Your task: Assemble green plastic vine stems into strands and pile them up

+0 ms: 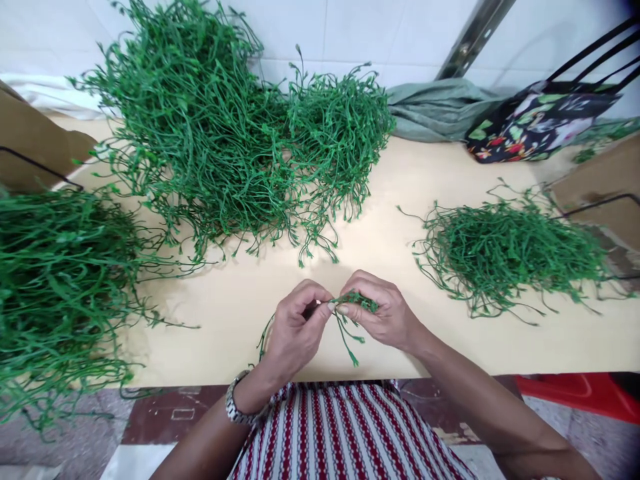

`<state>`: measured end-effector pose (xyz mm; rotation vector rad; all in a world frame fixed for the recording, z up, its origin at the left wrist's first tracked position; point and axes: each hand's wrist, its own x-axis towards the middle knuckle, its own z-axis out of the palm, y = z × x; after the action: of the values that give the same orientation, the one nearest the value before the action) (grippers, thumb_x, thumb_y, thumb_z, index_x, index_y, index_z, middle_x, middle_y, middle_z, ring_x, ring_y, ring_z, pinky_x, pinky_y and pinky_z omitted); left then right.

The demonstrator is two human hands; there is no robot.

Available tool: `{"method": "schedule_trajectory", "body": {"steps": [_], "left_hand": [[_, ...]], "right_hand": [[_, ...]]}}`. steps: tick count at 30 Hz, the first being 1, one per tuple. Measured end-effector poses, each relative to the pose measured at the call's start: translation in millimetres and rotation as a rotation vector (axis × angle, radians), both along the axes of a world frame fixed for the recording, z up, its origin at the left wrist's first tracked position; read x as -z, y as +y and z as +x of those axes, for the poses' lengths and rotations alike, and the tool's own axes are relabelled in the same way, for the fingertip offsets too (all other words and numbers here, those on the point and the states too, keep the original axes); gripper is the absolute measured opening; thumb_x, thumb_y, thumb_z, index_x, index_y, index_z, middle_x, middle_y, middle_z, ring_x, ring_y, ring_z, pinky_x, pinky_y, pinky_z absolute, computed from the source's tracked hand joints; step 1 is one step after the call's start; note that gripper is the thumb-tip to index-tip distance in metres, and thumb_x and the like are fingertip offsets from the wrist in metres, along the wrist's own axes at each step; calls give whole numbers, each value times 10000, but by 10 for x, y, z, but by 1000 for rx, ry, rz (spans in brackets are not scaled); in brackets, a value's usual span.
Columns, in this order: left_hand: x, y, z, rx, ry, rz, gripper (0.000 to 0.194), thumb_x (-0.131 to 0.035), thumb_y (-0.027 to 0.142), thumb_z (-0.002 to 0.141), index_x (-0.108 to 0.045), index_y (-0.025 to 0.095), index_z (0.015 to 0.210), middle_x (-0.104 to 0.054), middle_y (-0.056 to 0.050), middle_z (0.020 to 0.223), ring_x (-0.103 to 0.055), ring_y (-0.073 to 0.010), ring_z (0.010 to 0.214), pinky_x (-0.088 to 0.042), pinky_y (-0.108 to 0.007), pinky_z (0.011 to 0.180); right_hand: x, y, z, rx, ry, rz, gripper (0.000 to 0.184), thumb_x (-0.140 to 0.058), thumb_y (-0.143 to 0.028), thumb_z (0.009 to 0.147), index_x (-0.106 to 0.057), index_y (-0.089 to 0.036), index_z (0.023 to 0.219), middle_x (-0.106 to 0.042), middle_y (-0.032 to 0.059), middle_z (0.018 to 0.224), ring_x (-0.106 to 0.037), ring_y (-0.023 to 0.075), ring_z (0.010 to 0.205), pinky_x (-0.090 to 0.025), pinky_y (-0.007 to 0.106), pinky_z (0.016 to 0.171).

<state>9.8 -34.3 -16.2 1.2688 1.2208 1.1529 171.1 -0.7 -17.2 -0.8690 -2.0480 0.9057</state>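
Near the front edge of the table, my left hand [299, 327] and my right hand [384, 313] meet, thumbs and forefingers closed in a pinch. Between them is a small cluster of thin green plant stems [363, 301], which look like plastic. Leafy tips stick out of my right fingers, and a few stems [347, 337] dangle below the fingertips. My left hand pinches the stems at the junction; another thin stem [265, 337] trails out behind it. Where exactly the stems join is hidden by the fingertips.
Big heaps of matching stems lie at the back [200, 133], back middle [340, 127], left [55, 273] and right [515, 250]. Cardboard boxes [35, 143] flank the table [225, 347]. A floral bag [540, 127] and grey-green cloth [440, 110] rest by the wall.
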Motion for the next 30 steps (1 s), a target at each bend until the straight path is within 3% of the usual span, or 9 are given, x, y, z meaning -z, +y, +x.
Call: {"method": "schedule_trajectory", "body": {"steps": [3,7,12,17,20,24,30], "left_hand": [[-11,22,-20,75,-42,-82,120,-594,231,753,-589,138,677,-479,12,616,-396,-87,563,-316,-215,515],[4,24,16,57,-183,-214,132,-637,249,714,-608,127,675,-512,7,602,-416,-91,571,-331,-216,528],[0,9,54,22,-67,-181,126,-603,235,723,-578,132,655,-469,17,573,-377,-86,544,-297,-215,501],[-52,31,-22,163,16,-159,151,-535,253,768,-524,136,673,-410,34,565,-340,-82,529,-267,-213,490],[-83,63,-64,292,-36,-230,182,-542,287,771,-501,133,684,-393,42,566,-329,-76,528,-257,-207,488],[-88,97,-101,393,-109,-265,252,-603,319,729,-476,127,628,-385,45,571,-326,-71,542,-255,-206,499],[-97,74,-160,604,-225,-331,265,-558,229,732,-398,145,539,-303,71,507,-239,-52,484,-186,-217,460]], "right_hand": [[-3,5,5,-6,20,17,141,-530,-280,844,-577,-149,823,-554,40,713,-518,126,644,-418,240,556],[34,-38,-25,48,44,43,137,-510,-271,857,-578,-156,828,-576,45,733,-539,127,665,-431,237,574],[42,-67,-18,76,-23,24,207,-484,-306,871,-538,-150,746,-529,30,676,-492,118,607,-395,226,541],[-30,3,58,-95,-152,-22,211,-449,-310,881,-493,-151,750,-488,12,668,-453,106,599,-364,214,538],[-48,29,76,-157,-170,-90,230,-427,-318,887,-474,-149,739,-467,4,658,-428,99,582,-343,210,530],[-44,23,73,-223,-188,-67,261,-413,-337,891,-445,-151,710,-440,0,650,-401,97,575,-319,215,530],[-89,30,69,-474,-134,-95,318,-392,-368,893,-376,-170,644,-358,-26,600,-337,89,543,-281,215,511]]}}
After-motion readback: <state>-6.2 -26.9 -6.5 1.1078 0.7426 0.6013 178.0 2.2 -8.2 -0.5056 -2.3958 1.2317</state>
